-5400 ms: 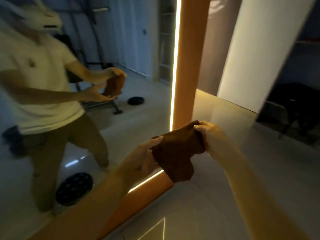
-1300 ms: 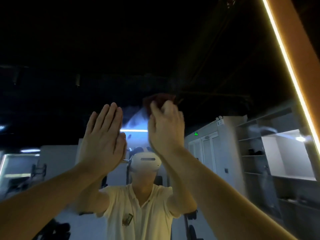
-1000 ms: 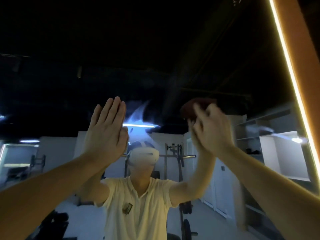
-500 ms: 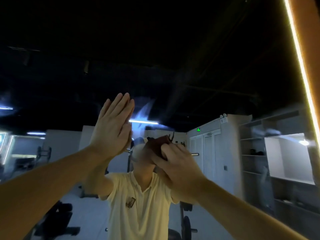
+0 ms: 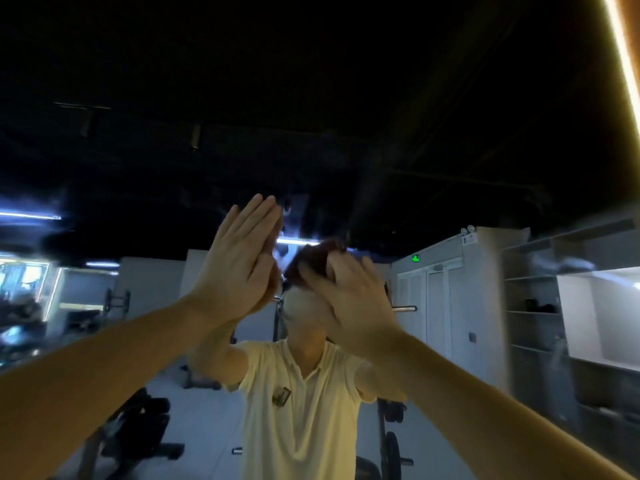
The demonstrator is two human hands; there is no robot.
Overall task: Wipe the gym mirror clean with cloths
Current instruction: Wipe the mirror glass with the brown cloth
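Cloth (image 5: 311, 261) – dark red-brown, bunched wad, long axis roughly level, tilted up to the right – mid-mirror (image 5: 311, 98), far from lit right edge. Right hand (image 5: 349, 306) presses it, fingers bent over it. Left hand (image 5: 239, 268) flat on glass – fingers straight, just beside cloth.

An unreadable green lit sign (image 5: 415, 258) above double doors (image 5: 439, 306)

right hand (image 5: 349, 303): swept left and down across my reflection from the right part of the mirror (image 5: 450, 150), now lifted slightly.
cloth (image 5: 313, 261): earlier held between both my hands down low; now bunched under my right fingers alone, just beside my left hand (image 5: 242, 261).
left hand: off the cloth, flat against the glass.
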